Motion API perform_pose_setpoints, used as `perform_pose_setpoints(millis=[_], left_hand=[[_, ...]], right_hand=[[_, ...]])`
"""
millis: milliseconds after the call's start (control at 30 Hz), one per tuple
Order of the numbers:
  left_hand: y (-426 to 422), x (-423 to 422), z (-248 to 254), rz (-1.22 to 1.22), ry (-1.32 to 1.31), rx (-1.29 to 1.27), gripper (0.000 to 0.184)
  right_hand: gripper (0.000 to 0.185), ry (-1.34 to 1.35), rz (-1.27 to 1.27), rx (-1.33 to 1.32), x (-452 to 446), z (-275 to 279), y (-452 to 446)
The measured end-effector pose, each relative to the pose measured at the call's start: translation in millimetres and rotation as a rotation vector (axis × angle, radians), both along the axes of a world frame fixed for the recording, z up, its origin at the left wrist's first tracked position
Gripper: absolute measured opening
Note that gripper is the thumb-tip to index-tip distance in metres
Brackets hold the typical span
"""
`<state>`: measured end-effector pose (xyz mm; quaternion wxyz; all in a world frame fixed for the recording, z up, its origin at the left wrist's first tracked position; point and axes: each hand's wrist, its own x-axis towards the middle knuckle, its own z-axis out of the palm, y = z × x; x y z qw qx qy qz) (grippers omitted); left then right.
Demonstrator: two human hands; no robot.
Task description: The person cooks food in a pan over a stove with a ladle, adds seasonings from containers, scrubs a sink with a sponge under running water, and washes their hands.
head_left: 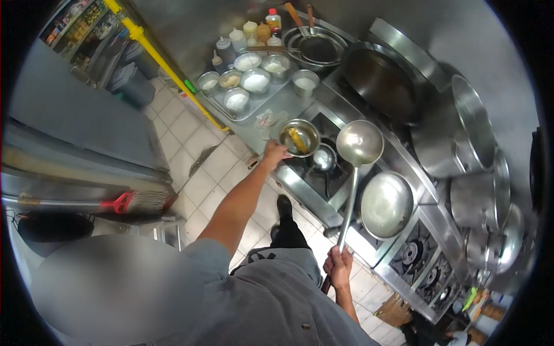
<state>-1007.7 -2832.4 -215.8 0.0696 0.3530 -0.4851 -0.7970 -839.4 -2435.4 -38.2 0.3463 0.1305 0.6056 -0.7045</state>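
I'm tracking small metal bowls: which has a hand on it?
The bowl with the yellow piece inside, held by the left hand; no hand touches those on or beside the tray.

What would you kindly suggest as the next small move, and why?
Perhaps bring the metal bowl nearer the head of the ladle: the left hand holds the bowl's edge, with a yellow piece inside, while the right hand grips the ladle, its head close but apart.
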Motion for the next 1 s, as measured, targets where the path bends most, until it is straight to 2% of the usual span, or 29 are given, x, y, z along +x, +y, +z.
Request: perform_pose_setpoints(millis=[67,133,200,233,267,300,333,367,400,433,467,533,567,600,633,667,700,733,767,800,833,900,933,1000], left_hand=[[-13,-24,-29,-0.004,0.071,0.026,0.038],[-21,-22,-48,-0.049,0.156,-0.107,0.041],[-35,-8,-56,-0.239,0.077,-0.74,0.052],[-38,7,-10,-0.227,0.116,-0.785,0.056],[-35,28,62,-0.217,0.154,-0.828,0.06],[-42,46,105,-0.273,0.2,-1.126,0.059],[-51,61,135,-0.332,0.244,-1.42,0.057],[-59,73,155,-0.327,0.235,-1.419,0.057],[-69,82,171,-0.388,0.238,-1.476,0.049],[-84,88,181,-0.451,0.246,-1.531,0.041],[-105,91,184,-0.446,0.249,-1.526,0.041],[-158,98,190,-0.588,0.17,-1.508,0.027],[-188,100,203,-0.63,0.072,-1.411,0.017],[-223,108,185,-0.725,-0.076,-1.477,0.012],[-262,111,200,-0.691,-0.139,-1.441,0.023],[-305,112,187,-0.607,-0.325,-1.497,0.04],[-352,115,180,-0.498,-0.519,-1.339,0.053],[-398,126,177,-0.283,-0.437,-1.089,0.057],[-437,136,193,-0.136,-0.421,-0.844,0.057],[-471,151,186,0.056,-0.334,-0.626,0.055],[-497,164,184,0.212,-0.075,-0.669,0.049],[-524,189,209,0.334,0.21,-0.288,0.046],[-537,204,217,0.313,0.21,-0.275,0.046],[-564,219,231,0.099,0.605,-0.169,0.045]], right_hand=[[0.038,-0.05,0.051,-0.051,-24,-10,-38],[0.041,0.049,0.141,0.052,-49,-32,-65],[0.042,0.015,0.246,0.046,-80,-35,-96],[0.042,0.042,0.344,0.061,-97,-27,-114],[0.039,0.047,0.448,0.075,-114,-18,-134],[0.037,-0.042,0.541,0.03,-133,-5,-154],[0.035,-0.134,0.632,-0.012,-152,11,-175],[0.032,-0.171,0.761,-0.031,-171,27,-199],[0.029,-0.117,0.953,-0.019,-191,36,-224],[0.031,-0.093,1.143,0.103,-207,65,-261],[0.033,-0.069,1.33,0.234,-221,90,-299],[0.04,-0.159,1.37,-0.113,-234,84,-362],[0.043,-0.356,1.282,-0.274,-240,78,-398],[0.046,-0.554,1.177,-0.432,-246,68,-435],[0.046,-0.264,1.145,-0.34,-251,48,-473],[0.045,0.05,1.088,-0.216,-254,23,-511],[0.045,0.347,1.017,-0.029,-258,-2,-550],[0.044,0.66,0.922,0.194,-257,-28,-583],[0.042,1.063,0.835,0.407,-258,-62,-608],[0.042,1.46,0.714,0.624,-260,-84,-629],[0.042,1.456,0.703,0.638,-260,-85,-650],[0.038,1.27,0.92,0.911,-257,-85,-682],[0.038,1.253,0.911,0.931,-261,-92,-692],[0.024,1.174,0.964,0.913,-282,-115,-706]])
